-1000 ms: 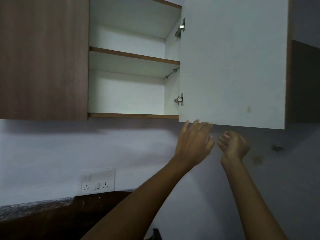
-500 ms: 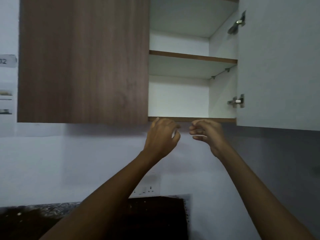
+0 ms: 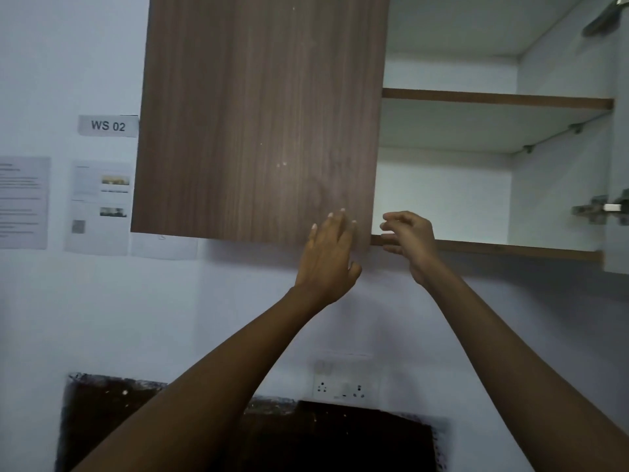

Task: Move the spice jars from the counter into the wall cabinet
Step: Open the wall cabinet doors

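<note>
The wall cabinet has its brown wood-grain left door (image 3: 258, 117) closed. Its right half stands open and shows two bare white shelves (image 3: 476, 100). My left hand (image 3: 326, 257) is raised with fingers spread, the fingertips at the lower right corner of the closed door. My right hand (image 3: 408, 243) is beside it with fingers loosely curled and apart, in front of the cabinet's bottom edge (image 3: 493, 248). Neither hand holds anything. No spice jars are in view.
The open right door's white inner face (image 3: 617, 233) with a metal hinge (image 3: 595, 211) is at the far right. Paper sheets (image 3: 98, 206) and a "WS 02" label (image 3: 108, 125) hang on the wall at left. A socket plate (image 3: 343, 386) sits above the dark counter backsplash (image 3: 306, 434).
The view has swung left, so the closed left door now fills the centre. Both hands moved away from the open right door to the left door's lower corner, and the left hand's fingers spread.
</note>
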`<act>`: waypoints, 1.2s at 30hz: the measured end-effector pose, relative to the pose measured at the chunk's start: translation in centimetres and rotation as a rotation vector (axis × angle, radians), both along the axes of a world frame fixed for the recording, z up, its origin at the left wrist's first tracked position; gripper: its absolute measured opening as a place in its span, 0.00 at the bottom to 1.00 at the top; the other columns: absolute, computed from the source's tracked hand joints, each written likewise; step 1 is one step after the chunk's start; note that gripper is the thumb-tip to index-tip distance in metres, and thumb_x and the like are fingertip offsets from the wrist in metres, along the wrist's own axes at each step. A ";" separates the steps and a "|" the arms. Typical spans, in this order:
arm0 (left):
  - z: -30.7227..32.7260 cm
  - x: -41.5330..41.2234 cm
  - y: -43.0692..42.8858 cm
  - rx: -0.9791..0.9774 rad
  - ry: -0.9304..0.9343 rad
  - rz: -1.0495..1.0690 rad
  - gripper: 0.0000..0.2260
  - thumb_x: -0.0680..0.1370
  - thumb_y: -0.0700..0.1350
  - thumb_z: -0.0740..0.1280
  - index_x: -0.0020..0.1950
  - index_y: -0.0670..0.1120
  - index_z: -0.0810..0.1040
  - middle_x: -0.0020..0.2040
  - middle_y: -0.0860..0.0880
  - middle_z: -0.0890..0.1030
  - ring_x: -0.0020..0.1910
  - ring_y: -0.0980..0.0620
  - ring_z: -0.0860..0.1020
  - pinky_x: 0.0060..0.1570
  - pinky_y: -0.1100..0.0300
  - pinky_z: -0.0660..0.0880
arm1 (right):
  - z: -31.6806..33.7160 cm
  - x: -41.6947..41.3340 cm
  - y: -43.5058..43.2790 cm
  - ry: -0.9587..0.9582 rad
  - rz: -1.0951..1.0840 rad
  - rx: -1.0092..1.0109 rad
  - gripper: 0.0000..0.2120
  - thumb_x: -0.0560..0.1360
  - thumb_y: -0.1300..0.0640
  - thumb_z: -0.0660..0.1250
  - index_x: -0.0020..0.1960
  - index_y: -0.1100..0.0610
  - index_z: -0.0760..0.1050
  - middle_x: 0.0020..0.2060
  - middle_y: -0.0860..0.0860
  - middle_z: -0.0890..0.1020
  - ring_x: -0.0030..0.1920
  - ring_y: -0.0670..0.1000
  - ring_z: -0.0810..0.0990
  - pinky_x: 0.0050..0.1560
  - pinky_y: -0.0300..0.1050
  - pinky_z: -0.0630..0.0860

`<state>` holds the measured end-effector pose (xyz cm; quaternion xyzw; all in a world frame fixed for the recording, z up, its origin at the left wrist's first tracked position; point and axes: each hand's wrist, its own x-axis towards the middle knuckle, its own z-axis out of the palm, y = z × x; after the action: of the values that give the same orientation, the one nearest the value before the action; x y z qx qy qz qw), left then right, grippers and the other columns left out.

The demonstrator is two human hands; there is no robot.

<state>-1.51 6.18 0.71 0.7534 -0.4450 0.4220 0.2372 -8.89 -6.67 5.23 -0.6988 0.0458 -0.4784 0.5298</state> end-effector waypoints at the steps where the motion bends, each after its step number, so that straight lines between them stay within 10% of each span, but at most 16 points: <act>1: 0.3 0.4 -0.4 0.005 0.012 0.042 0.32 0.77 0.48 0.63 0.77 0.44 0.51 0.78 0.44 0.45 0.76 0.44 0.44 0.73 0.48 0.43 | 0.4 0.8 -0.2 -0.008 -0.002 0.000 0.09 0.75 0.63 0.63 0.54 0.59 0.75 0.46 0.54 0.79 0.47 0.54 0.78 0.50 0.49 0.77; 9: 1.2 2.7 -5.4 -0.080 0.048 0.206 0.36 0.79 0.57 0.57 0.77 0.44 0.41 0.76 0.41 0.37 0.75 0.40 0.37 0.71 0.42 0.38 | 2.8 5.5 -0.6 0.037 0.020 -0.032 0.27 0.72 0.54 0.66 0.69 0.53 0.63 0.52 0.52 0.78 0.52 0.52 0.78 0.54 0.51 0.77; 23: 0.8 1.7 -6.3 -0.185 0.042 0.264 0.36 0.78 0.59 0.57 0.77 0.43 0.46 0.76 0.37 0.43 0.75 0.35 0.41 0.71 0.38 0.44 | 2.8 4.9 -0.9 -0.031 0.093 -0.059 0.03 0.72 0.56 0.69 0.45 0.54 0.79 0.43 0.53 0.83 0.47 0.57 0.82 0.46 0.52 0.80; 36: 0.3 -2.3 -0.2 -0.272 -0.088 0.141 0.35 0.72 0.59 0.54 0.73 0.40 0.61 0.74 0.35 0.59 0.72 0.32 0.58 0.65 0.36 0.62 | 2.1 -0.8 5.3 -0.137 -0.032 -0.133 0.10 0.68 0.56 0.73 0.46 0.61 0.79 0.41 0.57 0.84 0.42 0.57 0.83 0.45 0.59 0.81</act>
<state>-3.81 5.96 1.04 0.7245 -0.3397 0.5267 0.2869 -9.72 -1.38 7.35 -0.6973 -0.0113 -0.5354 0.4764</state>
